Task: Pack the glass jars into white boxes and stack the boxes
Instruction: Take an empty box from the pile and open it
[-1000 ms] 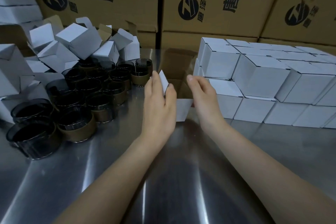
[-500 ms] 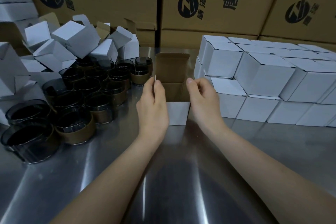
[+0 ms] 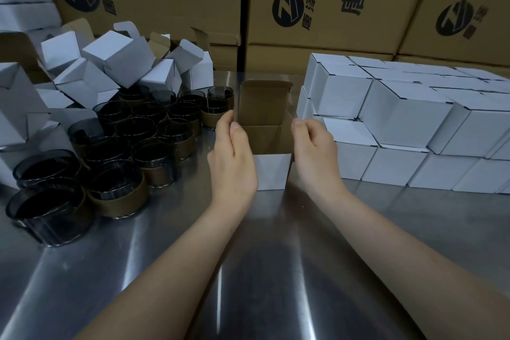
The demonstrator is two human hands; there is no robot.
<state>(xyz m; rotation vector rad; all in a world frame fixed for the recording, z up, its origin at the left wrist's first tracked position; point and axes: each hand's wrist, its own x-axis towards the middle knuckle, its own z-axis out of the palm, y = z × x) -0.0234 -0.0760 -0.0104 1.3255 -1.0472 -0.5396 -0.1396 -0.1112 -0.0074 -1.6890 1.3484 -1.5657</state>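
Reflective steel worktop (image 3: 276,270); printed brown cartons (image 3: 345,22) behind; left hand (image 3: 233,163) and right hand (image 3: 316,154) each pinch a side of the open box (image 3: 271,171); glass jars (image 3: 154,130) left, stacked boxes (image 3: 400,119) right.

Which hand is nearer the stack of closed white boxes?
Right. The right hand is at the right side of the open box, next to the stack; the left hand is across that box, at its left side.

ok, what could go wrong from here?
The jars stand touching; lifting one could knock its neighbours.
The open box, held only by the left hand and right hand at its sides, may slide on the steel table.
The stacked boxes sit unevenly; adding one might shift them.
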